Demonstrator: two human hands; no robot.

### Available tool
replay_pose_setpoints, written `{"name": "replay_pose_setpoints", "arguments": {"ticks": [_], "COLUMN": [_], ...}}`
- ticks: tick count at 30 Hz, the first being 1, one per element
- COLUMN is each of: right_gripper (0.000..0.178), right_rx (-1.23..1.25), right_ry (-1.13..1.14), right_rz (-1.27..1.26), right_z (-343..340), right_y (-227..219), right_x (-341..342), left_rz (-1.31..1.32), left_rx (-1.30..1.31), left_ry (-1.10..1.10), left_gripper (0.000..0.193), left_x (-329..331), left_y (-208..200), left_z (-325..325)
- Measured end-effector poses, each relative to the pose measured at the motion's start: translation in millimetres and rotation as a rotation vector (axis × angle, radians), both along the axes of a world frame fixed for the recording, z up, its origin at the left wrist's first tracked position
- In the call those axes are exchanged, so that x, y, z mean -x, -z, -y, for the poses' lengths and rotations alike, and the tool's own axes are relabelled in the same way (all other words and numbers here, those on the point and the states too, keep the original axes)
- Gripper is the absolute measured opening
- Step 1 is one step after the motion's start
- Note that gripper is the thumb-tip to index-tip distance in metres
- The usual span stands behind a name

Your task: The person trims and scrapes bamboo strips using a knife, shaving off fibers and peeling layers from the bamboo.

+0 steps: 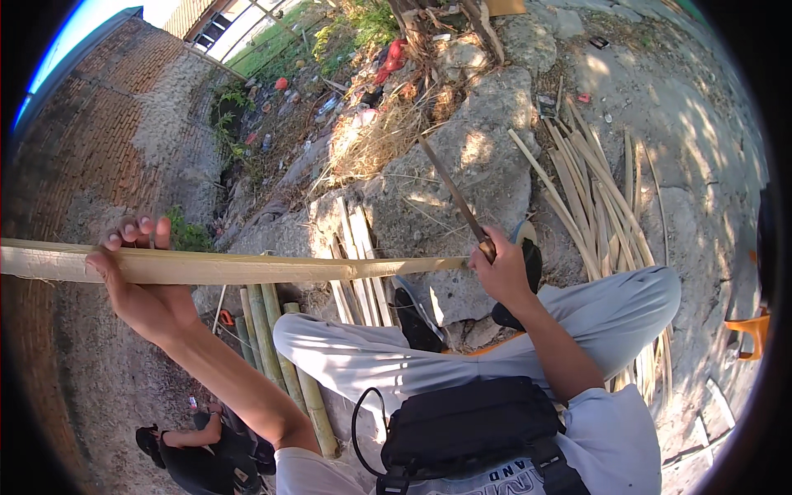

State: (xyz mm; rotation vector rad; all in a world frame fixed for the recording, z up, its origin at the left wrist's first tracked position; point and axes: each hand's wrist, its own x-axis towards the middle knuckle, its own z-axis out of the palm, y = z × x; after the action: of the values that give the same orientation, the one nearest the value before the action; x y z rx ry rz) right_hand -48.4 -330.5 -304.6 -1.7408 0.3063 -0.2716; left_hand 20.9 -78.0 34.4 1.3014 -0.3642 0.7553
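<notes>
Horizontally, a long, pale split-bamboo strip [305, 269] runs from the left edge to the right hand [502, 271]; that hand grips a long-bladed knife [452, 186], and whether it also pinches the strip is unclear. The left hand [150, 301] wraps the strip loosely, thumb in front. It looks light, springy and possibly splintery, best held by its flat faces.

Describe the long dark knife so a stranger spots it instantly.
From the seated person's pale grey trousers, look up to the right hand. It grips the brown handle of a long, narrow, dark-bladed knife slanting up and left. Its dark colour sets it apart from the long, pale, flat strip in the left hand.
</notes>
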Motion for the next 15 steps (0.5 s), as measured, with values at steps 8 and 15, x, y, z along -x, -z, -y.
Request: {"name": "replay_pose_setpoints", "arguments": {"ticks": [8, 15], "right_gripper": [0.029, 0.021], "right_rx": [-0.052, -0.110], "right_ry": [-0.143, -0.306], "right_rz": [0.225, 0.230], "right_z": [-31.5, -71.6], "right_y": [-26.2, -73.3], "right_x": [12.6, 18.3], "left_rz": [0.036, 0.050], "left_rx": [-0.017, -0.005], "left_ry": [0.186, -0.098], "left_gripper": [0.034, 0.036], "left_x": [-5.6, -2.0], "left_y": [2.7, -0.3], "left_z": [-2.2, 45.4]}}
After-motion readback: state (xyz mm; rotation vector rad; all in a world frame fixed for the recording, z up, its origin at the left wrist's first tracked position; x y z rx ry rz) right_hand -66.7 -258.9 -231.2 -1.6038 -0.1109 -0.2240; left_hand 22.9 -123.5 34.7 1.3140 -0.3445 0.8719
